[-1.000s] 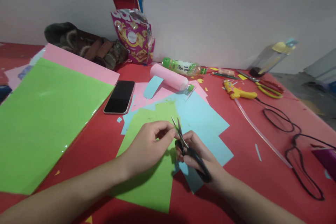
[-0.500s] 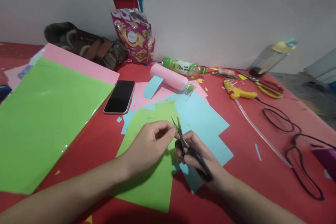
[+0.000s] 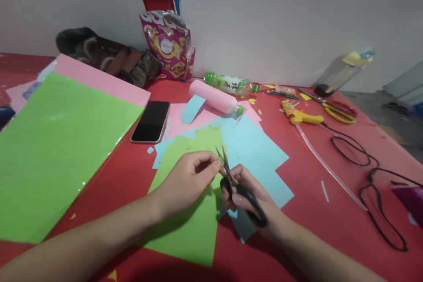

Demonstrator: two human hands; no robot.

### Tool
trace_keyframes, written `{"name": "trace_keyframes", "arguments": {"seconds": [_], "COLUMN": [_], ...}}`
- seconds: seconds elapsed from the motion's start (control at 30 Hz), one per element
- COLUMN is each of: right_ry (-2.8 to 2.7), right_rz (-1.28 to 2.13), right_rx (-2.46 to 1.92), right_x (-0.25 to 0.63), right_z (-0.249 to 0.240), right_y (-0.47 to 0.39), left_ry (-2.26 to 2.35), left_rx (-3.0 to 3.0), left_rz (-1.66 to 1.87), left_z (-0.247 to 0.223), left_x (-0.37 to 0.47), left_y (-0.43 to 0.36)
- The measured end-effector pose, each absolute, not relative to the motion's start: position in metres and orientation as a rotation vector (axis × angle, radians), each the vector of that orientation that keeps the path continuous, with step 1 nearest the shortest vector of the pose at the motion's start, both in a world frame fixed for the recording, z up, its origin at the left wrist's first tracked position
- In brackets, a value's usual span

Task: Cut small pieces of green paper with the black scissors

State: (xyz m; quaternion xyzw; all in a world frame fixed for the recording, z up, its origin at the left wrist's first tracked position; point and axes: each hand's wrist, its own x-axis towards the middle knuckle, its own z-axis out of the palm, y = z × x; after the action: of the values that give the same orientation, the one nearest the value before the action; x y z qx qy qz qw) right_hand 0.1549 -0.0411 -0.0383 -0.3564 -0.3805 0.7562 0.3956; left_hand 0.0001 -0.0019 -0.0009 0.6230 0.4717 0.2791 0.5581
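Note:
My right hand (image 3: 247, 194) holds black-handled scissors (image 3: 249, 202), their blades parted and pointing away from me. Just left of the blades, my left hand (image 3: 191, 180) is closed in a pinch; a small bit of green shows between its fingertips and the blades, too small to make out fully. Beneath both hands lie a green sheet (image 3: 185, 238) and light blue sheets (image 3: 254, 150). A bottle wrapped in pink paper (image 3: 213, 97) lies beyond them, with a light blue strip (image 3: 193, 109) against its side.
A phone (image 3: 151, 121) and large green sheet (image 3: 66, 141) lie left. Behind are a snack bag (image 3: 170, 48) and green-capped bottle (image 3: 228, 83). At right sit a yellow glue gun (image 3: 300, 115) with a looping black cable (image 3: 373, 176), red-and-yellow-handled scissors (image 3: 340, 110) and a clear container (image 3: 340, 72).
The scissor blades have shifted very slightly, and a little more green shows beside my left fingertips. Both hands stay in nearly the same place.

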Motion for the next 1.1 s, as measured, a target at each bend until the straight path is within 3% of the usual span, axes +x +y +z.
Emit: {"name": "trace_keyframes", "arguments": {"seconds": [1.1], "right_ry": [-1.021], "right_rz": [1.931], "right_rx": [-0.884], "right_x": [0.1552], "right_z": [-0.0394], "right_y": [-0.0417], "left_ry": [1.058], "left_rx": [1.503], "left_rz": [0.611], "left_z": [0.0049], "left_x": [-0.0019], "left_y": [0.0033]}}
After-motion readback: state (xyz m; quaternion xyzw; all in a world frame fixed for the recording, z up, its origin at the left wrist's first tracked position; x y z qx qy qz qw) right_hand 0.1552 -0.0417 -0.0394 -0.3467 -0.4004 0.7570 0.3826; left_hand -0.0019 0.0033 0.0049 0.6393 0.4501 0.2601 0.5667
